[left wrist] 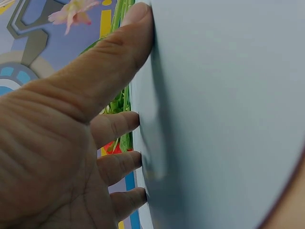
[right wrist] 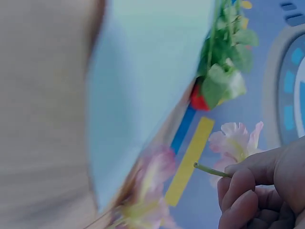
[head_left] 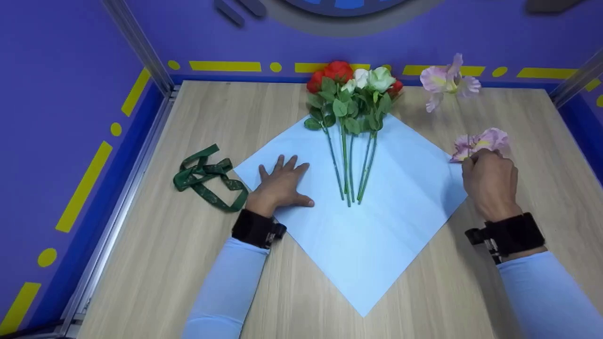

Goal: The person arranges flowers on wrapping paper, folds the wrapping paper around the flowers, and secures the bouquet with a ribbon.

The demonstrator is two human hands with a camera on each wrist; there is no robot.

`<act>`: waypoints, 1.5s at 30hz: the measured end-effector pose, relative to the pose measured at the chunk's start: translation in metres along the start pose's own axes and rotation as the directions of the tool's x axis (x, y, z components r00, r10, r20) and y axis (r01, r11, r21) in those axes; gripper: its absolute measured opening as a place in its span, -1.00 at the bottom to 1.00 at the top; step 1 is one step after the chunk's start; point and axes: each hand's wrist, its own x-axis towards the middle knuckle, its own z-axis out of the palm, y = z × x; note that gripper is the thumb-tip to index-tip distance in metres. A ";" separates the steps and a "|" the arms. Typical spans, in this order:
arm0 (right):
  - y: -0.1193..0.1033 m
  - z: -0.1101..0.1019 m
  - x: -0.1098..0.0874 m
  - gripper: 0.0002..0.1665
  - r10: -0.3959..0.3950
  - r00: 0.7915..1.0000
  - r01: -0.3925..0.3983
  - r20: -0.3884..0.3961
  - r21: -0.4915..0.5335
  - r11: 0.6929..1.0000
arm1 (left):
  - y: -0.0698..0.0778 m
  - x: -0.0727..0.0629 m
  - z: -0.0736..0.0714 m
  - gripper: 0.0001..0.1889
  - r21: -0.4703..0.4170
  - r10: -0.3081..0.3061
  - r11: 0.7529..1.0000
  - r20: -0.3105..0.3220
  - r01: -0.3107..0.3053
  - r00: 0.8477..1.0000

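Observation:
A light blue sheet of wrapping paper (head_left: 377, 254) lies as a diamond on the table. My left hand (head_left: 281, 183) rests on its left part with fingers spread; in the left wrist view the fingertips (left wrist: 136, 190) touch the paper. At the paper's right corner, my right hand (head_left: 490, 181) pinches a thin green stem (right wrist: 209, 169), its cut end poking out past the fingers. A pale pink-purple artificial flower (head_left: 438, 80) appears above that hand, in line with the stem. Another pink flower (head_left: 492, 139) lies just beyond the knuckles, partly hidden by them.
Red and white artificial roses (head_left: 339, 71) with green leaves lie across the paper's top corner, stems toward me. A loose dark green ribbon (head_left: 214, 197) lies left of the paper. Blue-purple panels (head_left: 235, 42) border the table's back and sides.

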 end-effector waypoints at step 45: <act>-0.160 0.117 0.021 -0.78 -0.119 0.949 0.072 0.294 0.166 0.984 | 0.000 -0.001 -0.002 0.11 -0.027 0.000 1.000 0.010 0.001 1.000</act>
